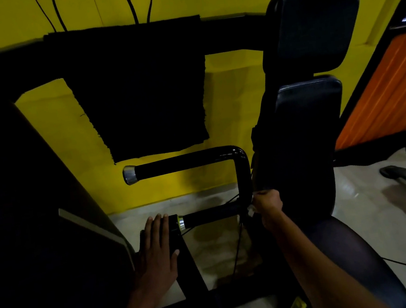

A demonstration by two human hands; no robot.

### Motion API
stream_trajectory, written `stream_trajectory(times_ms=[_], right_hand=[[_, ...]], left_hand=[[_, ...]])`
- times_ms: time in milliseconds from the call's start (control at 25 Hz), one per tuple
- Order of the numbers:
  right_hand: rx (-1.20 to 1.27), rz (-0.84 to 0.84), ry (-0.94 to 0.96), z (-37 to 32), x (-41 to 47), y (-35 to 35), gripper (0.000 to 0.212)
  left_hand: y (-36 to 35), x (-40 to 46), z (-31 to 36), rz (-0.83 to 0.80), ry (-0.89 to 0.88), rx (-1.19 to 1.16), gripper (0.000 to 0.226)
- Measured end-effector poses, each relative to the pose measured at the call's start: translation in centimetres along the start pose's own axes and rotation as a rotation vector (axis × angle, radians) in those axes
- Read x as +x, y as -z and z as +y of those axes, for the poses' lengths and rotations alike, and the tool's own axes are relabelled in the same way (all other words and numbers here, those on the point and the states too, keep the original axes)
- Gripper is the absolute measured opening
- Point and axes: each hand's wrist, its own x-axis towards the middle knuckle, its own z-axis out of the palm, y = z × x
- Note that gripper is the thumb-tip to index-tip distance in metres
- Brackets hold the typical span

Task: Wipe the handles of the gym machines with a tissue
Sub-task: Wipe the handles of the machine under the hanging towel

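Observation:
A black U-shaped handle of a gym machine stands in the middle of the view, with an upper bar (pixel 182 164) and a lower bar (pixel 212 215), each ending in a chrome cap on the left. My right hand (pixel 267 203) is closed on a small white tissue (pixel 251 210) at the right end of the lower bar, near the bend. My left hand (pixel 158 246) lies flat, fingers together, on a black frame part just left of the lower bar's chrome cap, holding nothing.
Black back pads (pixel 314 30) and a seat (pixel 357 250) of the machine stand to the right. A black cloth (pixel 139 105) hangs on the yellow wall behind. A dark slanted frame fills the left. Thin cables run below the handle. The floor is pale tile.

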Motion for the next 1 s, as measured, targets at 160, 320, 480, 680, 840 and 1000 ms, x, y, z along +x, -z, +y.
stream_trajectory(times_ms=[160,320,480,680,840,1000], right_hand=[[-0.009,0.054,0.198,-5.2,0.9,1.2,0.017],[-0.088,0.066,0.409,-10.1,0.4,1.7,0.022],[-0.076,0.158,0.771,-10.6,-1.5,1.4,0.024],[-0.805,0.355,1.804,-7.8,-1.6,0.7,0.030],[-0.995,0.344,1.971,-7.3,-0.7,1.6,0.024],[-1.121,0.220,1.973,-6.4,-0.5,2.0,0.024]], left_hand=[[-0.1,0.0,0.2,0.011,0.008,-0.007,0.079],[0.0,0.0,0.1,0.000,0.007,-0.013,0.080],[0.0,0.1,0.0,-0.003,0.006,0.003,0.080],[-0.2,0.0,-0.2,-0.003,-0.001,-0.001,0.079],[-0.5,0.0,-0.1,-0.004,0.015,-0.024,0.079],[-0.4,0.0,0.1,0.017,0.006,-0.021,0.078]])
